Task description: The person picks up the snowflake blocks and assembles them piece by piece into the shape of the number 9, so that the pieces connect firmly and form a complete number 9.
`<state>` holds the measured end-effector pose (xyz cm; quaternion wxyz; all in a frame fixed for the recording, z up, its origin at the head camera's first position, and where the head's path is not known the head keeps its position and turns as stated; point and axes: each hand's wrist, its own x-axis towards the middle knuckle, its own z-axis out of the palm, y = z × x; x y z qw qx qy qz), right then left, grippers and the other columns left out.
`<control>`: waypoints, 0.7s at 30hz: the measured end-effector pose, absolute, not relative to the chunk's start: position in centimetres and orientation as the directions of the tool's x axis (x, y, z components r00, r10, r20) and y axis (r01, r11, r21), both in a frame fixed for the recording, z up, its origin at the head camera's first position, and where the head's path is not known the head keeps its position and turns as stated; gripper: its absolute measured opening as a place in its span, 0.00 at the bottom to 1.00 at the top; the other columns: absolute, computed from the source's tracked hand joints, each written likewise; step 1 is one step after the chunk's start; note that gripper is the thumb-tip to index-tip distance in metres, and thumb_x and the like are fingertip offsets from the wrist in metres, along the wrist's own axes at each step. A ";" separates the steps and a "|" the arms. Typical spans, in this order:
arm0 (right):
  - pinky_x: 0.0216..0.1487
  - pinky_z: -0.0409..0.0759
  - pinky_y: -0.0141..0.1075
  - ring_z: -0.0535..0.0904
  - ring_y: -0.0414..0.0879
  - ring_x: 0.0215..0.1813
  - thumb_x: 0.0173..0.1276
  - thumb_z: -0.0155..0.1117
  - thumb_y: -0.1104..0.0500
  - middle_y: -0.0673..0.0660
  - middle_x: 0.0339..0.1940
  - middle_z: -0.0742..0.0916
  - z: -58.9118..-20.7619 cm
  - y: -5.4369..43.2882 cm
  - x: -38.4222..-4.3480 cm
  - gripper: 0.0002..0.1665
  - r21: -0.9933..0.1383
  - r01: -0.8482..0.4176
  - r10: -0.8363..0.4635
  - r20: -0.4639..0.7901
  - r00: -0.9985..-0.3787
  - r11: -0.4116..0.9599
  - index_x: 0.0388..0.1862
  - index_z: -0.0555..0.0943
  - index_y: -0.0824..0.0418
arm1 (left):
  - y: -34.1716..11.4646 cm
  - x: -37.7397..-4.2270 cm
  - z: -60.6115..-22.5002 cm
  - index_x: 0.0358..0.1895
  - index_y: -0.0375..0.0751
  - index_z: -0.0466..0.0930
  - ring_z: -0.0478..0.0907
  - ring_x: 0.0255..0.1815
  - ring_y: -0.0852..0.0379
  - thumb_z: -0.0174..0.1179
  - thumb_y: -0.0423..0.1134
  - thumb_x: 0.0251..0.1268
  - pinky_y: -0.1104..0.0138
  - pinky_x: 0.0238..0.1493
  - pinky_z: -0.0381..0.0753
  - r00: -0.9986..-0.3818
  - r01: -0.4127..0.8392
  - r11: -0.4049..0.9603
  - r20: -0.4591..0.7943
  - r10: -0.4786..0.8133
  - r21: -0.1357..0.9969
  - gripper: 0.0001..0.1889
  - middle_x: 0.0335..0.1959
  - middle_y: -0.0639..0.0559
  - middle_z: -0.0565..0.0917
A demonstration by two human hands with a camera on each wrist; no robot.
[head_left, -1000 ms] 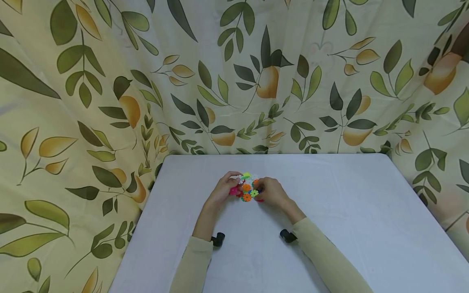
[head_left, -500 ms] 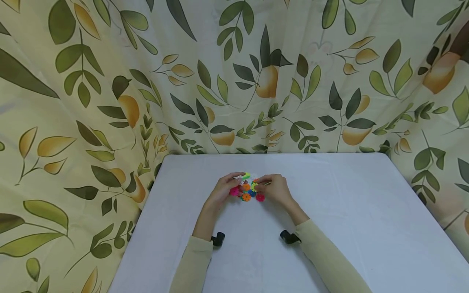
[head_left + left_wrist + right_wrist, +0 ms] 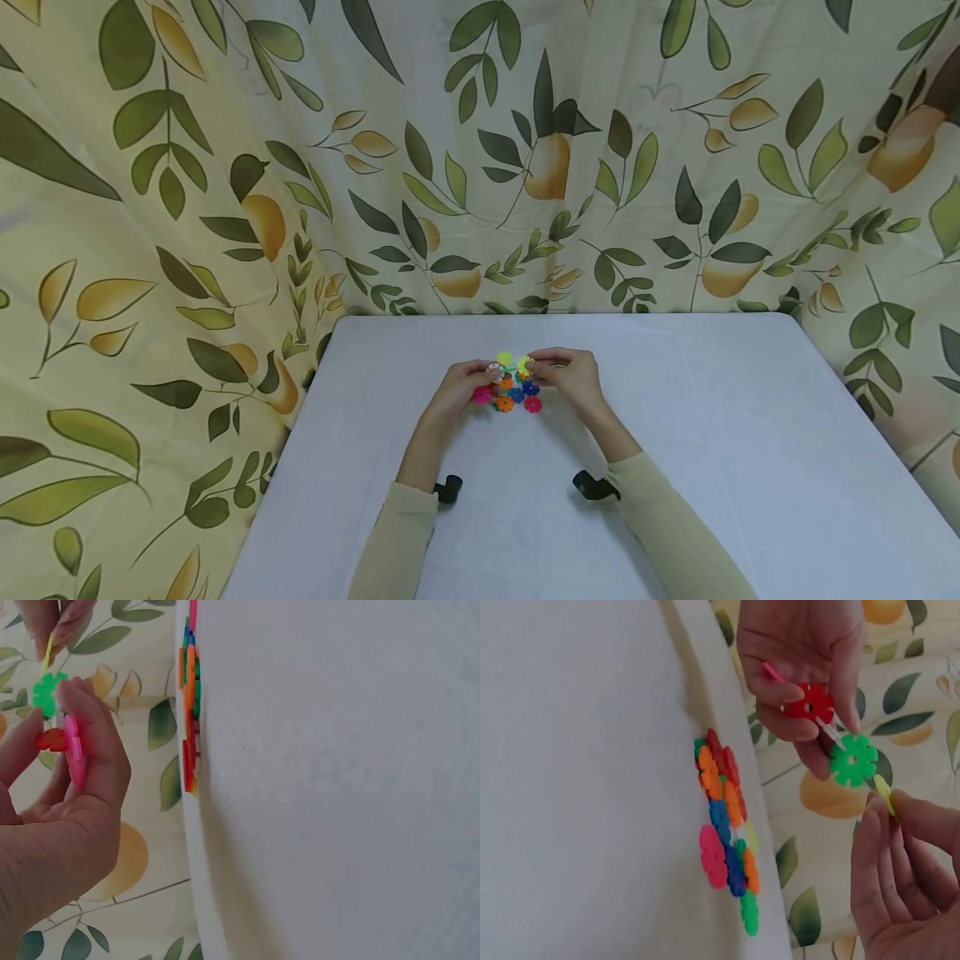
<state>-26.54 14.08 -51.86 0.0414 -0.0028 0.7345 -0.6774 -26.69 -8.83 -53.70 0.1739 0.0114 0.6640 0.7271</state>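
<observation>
My left hand (image 3: 452, 390) holds a short chain of joined plastic snowflake discs. In the right wrist view the chain shows a pink edge, a red disc (image 3: 808, 705), a white disc (image 3: 829, 733) seen edge-on and a green disc (image 3: 853, 760) at its end. A pink disc (image 3: 74, 750) lies against the fingers in the left wrist view. Between thumb and fingertips my right hand (image 3: 572, 375) pinches a yellow disc (image 3: 884, 794), its edge right at the rim of the green one. Both hands are above the far part of the table.
Below the hands, several loose snowflake discs lie in a small pile on the white table (image 3: 675, 458), among them orange (image 3: 505, 403), blue (image 3: 530, 388) and pink (image 3: 533, 404) ones. A leaf-patterned curtain (image 3: 480, 167) hangs behind the far edge.
My right hand has lifted from the pile with the yellow disc, moving up and slightly right, then brought it beside the left hand's chain. The left hand stays nearly in place.
</observation>
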 end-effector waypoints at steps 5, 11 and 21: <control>0.53 0.84 0.54 0.91 0.58 0.43 0.70 0.74 0.64 0.65 0.45 0.91 -51.7 14.0 -26.6 0.18 -0.996 0.071 -0.070 -0.074 -0.995 0.049 0.54 0.86 0.74 | -8.6 -26.6 -53.5 0.57 0.31 0.84 0.86 0.47 0.38 0.65 0.41 0.75 0.61 0.47 0.88 -0.941 -0.244 -0.038 -0.227 0.250 0.969 0.17 0.51 0.27 0.85; 0.51 0.85 0.51 0.91 0.58 0.42 0.70 0.72 0.66 0.67 0.47 0.90 -51.7 13.9 -26.4 0.17 -0.997 0.074 -0.059 -0.075 -0.995 0.026 0.54 0.85 0.75 | -8.6 -26.8 -53.6 0.56 0.31 0.84 0.85 0.51 0.37 0.66 0.41 0.74 0.59 0.49 0.88 -0.943 -0.253 -0.059 -0.232 0.239 0.966 0.17 0.55 0.26 0.84; 0.49 0.85 0.53 0.92 0.52 0.37 0.66 0.77 0.64 0.66 0.40 0.91 -51.6 13.6 -25.9 0.16 -0.999 0.028 -0.034 -0.029 -0.999 0.037 0.49 0.87 0.74 | -8.1 -26.6 -53.4 0.54 0.31 0.85 0.86 0.52 0.36 0.69 0.42 0.72 0.57 0.52 0.87 -0.949 -0.251 -0.048 -0.236 0.210 0.967 0.17 0.49 0.31 0.87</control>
